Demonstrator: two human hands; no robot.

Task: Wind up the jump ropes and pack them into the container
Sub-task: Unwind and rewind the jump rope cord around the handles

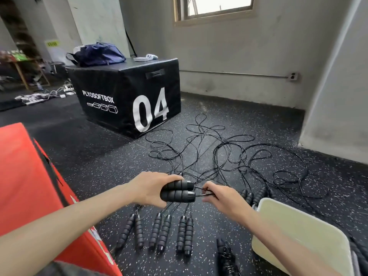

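My left hand (151, 188) grips two black foam handles (179, 191) of one jump rope, held side by side and pointing right. My right hand (219, 196) pinches the two thin black cords (201, 191) just where they leave the handles. Several more pairs of black handles (165, 232) lie in a row on the floor below my hands, and others (256, 195) lie to the right. Their cords (219, 152) spread in a loose tangle across the floor beyond. A cream plastic container (310, 226) stands at the lower right, beside my right forearm.
A red padded box (29, 186) fills the lower left. A black plyo box marked 04 (127, 96) stands ahead, with a blue bag (99, 54) on top. Grey walls and a pillar (338, 86) close the right side. Another wound black item (226, 253) lies beside the container.
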